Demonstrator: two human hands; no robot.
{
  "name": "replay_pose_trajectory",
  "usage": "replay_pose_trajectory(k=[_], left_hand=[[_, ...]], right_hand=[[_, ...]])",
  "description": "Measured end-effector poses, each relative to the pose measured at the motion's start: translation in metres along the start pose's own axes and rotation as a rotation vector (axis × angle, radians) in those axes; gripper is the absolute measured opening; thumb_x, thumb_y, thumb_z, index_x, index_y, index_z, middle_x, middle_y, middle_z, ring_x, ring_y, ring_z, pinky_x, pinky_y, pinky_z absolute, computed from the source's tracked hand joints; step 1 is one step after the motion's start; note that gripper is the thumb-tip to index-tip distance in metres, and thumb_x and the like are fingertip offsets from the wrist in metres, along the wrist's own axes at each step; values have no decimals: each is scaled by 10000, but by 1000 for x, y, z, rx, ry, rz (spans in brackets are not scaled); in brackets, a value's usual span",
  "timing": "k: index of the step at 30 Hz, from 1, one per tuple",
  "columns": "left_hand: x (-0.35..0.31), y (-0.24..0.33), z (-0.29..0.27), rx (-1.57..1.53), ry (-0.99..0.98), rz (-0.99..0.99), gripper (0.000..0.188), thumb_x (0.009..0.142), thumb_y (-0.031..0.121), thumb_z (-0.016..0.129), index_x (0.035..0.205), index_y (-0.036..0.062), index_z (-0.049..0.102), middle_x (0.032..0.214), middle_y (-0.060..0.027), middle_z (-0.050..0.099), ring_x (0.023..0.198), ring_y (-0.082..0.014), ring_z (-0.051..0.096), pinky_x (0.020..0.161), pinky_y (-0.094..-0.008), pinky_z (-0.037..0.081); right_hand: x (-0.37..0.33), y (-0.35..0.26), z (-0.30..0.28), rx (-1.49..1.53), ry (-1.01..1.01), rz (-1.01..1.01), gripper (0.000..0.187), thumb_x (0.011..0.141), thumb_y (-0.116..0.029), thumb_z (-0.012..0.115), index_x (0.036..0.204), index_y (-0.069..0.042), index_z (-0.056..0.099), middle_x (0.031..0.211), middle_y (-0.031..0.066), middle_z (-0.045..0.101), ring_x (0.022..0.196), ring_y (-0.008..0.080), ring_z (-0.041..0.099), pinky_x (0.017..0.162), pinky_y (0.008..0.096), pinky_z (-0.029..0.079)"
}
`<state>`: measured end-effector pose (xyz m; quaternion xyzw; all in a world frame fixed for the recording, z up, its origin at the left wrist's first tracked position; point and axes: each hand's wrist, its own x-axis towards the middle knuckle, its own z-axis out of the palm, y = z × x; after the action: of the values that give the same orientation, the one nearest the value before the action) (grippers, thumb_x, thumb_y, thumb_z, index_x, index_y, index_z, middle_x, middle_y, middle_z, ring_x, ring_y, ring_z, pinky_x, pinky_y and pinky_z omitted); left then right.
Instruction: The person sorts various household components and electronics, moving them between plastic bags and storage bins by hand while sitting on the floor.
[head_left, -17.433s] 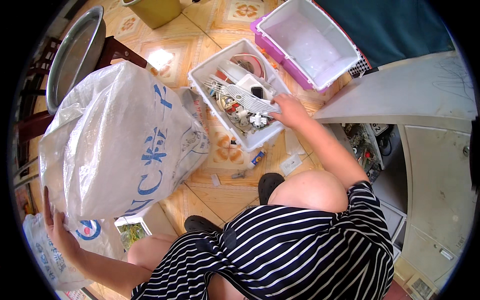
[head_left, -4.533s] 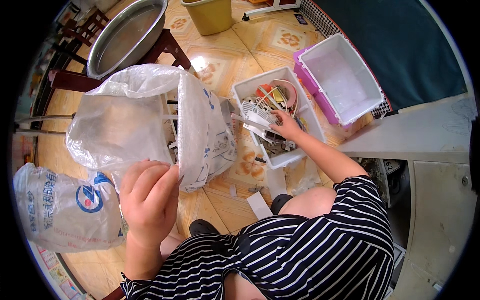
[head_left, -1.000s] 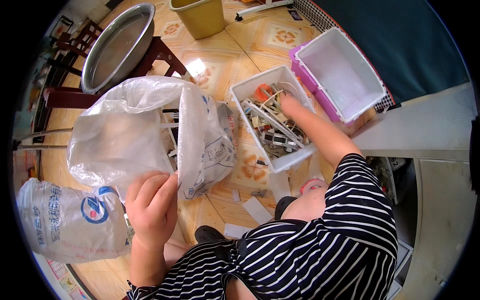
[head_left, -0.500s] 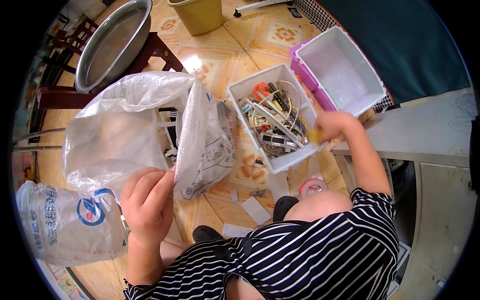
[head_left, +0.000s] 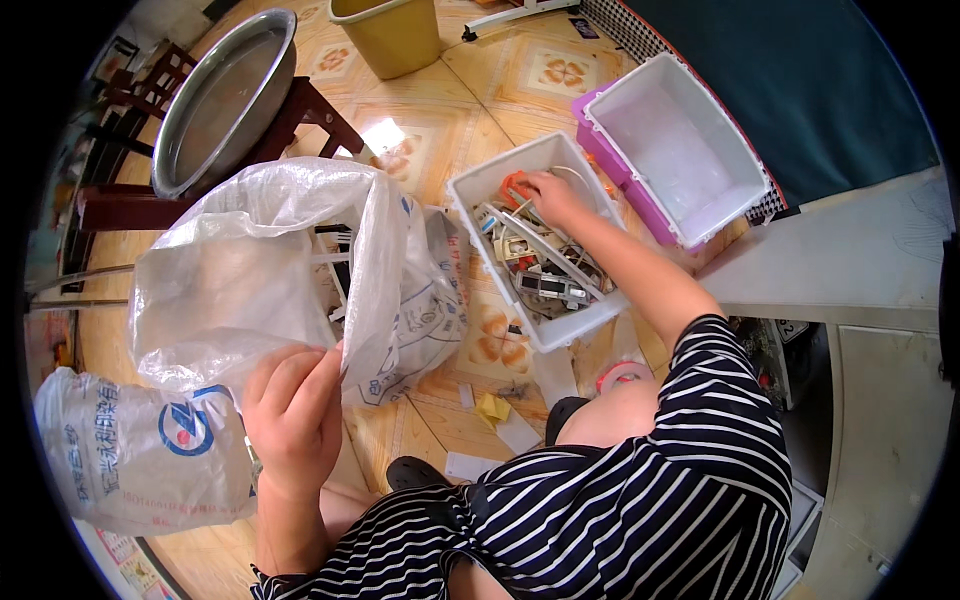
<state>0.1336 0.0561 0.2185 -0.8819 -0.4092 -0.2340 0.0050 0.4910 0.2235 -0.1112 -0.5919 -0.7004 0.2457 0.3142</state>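
My left hand (head_left: 293,410) is closed on the rim of a large white woven plastic sack (head_left: 230,290), whose mouth gapes open. Some white and dark parts (head_left: 338,270) show inside it. Over the white plastic box (head_left: 572,332), my right hand (head_left: 550,200) reaches down with bent fingers at an orange item (head_left: 512,188). The fingertips are closed at its edge; what lies between them is partly hidden. The box holds a jumble of cables, pale strips and a grey device with small windows (head_left: 552,288). A crumpled yellow piece (head_left: 492,408) rests on a white card (head_left: 518,434) on the floor.
An empty white-lined purple bin (head_left: 680,150) stands beyond the box. A metal basin (head_left: 225,105) leans on a dark red wooden stool (head_left: 310,110). A second sack (head_left: 140,450) lies at left, a yellow bucket (head_left: 390,40) at the back, a grey cabinet (head_left: 880,430) at right.
My right hand has moved from the box's right side to its far part. The yellow piece that was at that hand now lies on the floor. My left hand keeps hold of the sack.
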Motion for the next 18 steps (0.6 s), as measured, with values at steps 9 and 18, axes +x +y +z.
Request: replay_pose_trajectory(k=[9,18], left_hand=[[-2,-2,-8,-4,-1,-50,216,708,-98,641,913,-31,636,824,-132,629,790,-303,611,693,-359,492],[2,1,-5,-11,-8,-40,240,689,-97,653,916,-20,649,809,-122,624,781,-295,612,681,-355,490]], right_hand=[[26,63,26,21,-435,397,640,754,-394,737,1231,-4,568,1180,224,613,1061,310,615,920,363,477],[24,42,15,257,-410,585,744,755,-626,653,1200,-32,608,1147,217,633,1057,303,616,878,369,476]])
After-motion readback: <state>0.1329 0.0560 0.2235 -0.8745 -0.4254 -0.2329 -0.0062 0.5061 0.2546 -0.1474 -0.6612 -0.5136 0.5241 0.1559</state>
